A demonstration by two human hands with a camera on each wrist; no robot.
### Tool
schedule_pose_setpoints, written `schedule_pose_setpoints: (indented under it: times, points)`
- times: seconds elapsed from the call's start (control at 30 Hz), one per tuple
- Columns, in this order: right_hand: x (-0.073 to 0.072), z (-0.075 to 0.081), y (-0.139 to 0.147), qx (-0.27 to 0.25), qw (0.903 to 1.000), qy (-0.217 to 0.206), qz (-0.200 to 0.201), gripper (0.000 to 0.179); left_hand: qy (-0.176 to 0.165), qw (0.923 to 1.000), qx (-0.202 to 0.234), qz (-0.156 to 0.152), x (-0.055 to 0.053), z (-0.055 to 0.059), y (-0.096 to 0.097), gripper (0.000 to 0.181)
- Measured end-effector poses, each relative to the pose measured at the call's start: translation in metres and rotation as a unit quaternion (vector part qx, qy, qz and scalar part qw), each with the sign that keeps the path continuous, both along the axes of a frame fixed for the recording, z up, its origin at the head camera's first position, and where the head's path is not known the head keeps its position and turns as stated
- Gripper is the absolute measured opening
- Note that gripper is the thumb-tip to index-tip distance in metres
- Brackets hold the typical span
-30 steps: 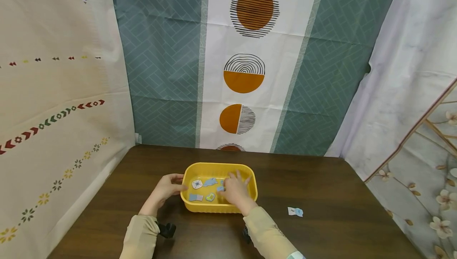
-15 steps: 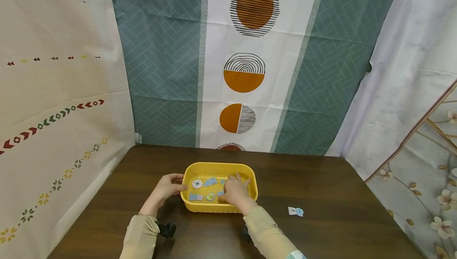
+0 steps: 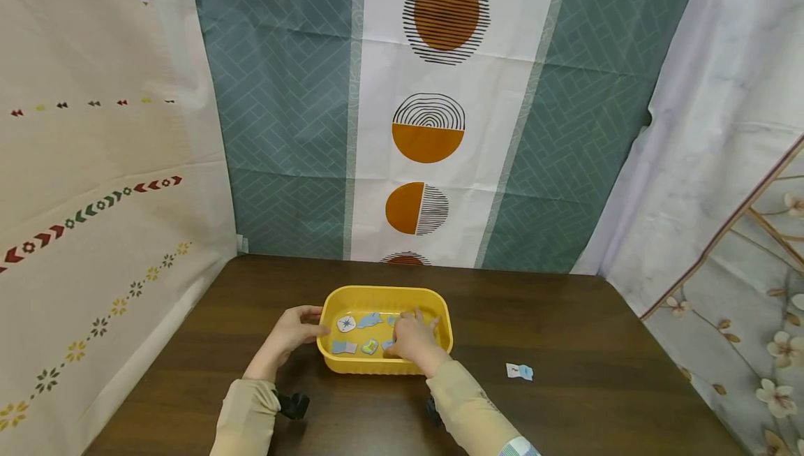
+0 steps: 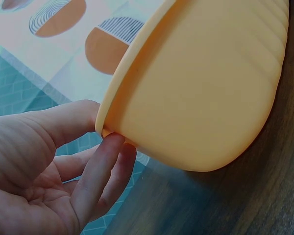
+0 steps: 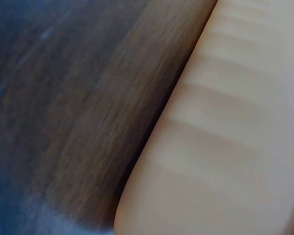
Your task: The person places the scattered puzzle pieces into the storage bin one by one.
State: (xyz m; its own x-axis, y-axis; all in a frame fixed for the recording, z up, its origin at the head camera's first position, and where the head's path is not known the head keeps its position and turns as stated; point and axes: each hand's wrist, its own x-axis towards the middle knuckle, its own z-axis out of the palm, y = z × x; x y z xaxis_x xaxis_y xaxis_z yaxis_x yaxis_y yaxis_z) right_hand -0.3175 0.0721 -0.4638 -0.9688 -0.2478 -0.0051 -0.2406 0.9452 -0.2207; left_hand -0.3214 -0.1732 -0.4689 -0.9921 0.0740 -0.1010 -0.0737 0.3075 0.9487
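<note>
A yellow plastic tray (image 3: 377,366) with a rounded rim stands on the dark wooden table. At its left end, the thumb and fingers of my left hand (image 3: 290,334) pinch the rim, as the left wrist view shows closely. My right hand (image 3: 414,339) reaches into the tray's right part, fingers spread, over a small blue flat piece (image 3: 387,346) whose right side is hidden; its fingertips are hidden too. Also in the tray lie a white compass piece (image 3: 346,323), a blue irregular piece (image 3: 369,320), a blue-and-pink strip (image 3: 344,348) and a green-yellow heart-like piece (image 3: 369,347).
On the table (image 3: 565,330) to the right of the tray lies a small white-and-blue flat piece (image 3: 519,371). Patterned cloths hang behind the table (image 3: 289,93) and on both sides. The right wrist view is filled by the tray's ribbed outer wall (image 5: 206,147) and wood.
The blue piece under my right hand has slid toward the tray's near side. My right fingers have bent in slightly. The left hand and the tray stay put.
</note>
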Motion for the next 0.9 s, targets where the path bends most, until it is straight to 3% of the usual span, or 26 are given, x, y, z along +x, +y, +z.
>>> schedule_pose_setpoints:
  times: [0.43, 0.6, 0.9]
  points:
    - [0.002, 0.004, 0.002, -0.011, 0.9999, -0.004, -0.002, 0.033, -0.001, 1.0000, -0.002, 0.003, 0.000, 0.000, 0.000, 0.051]
    - [0.005, 0.009, 0.004, -0.038, 0.9992, -0.001, -0.008, 0.040, -0.005, 1.0000, -0.001, 0.004, 0.000, -0.001, 0.000, 0.051]
    - [0.010, 0.025, 0.010, -0.061, 0.9974, 0.035, -0.014, 0.045, -0.001, 1.0000, -0.004, 0.003, 0.002, 0.001, 0.001, 0.052]
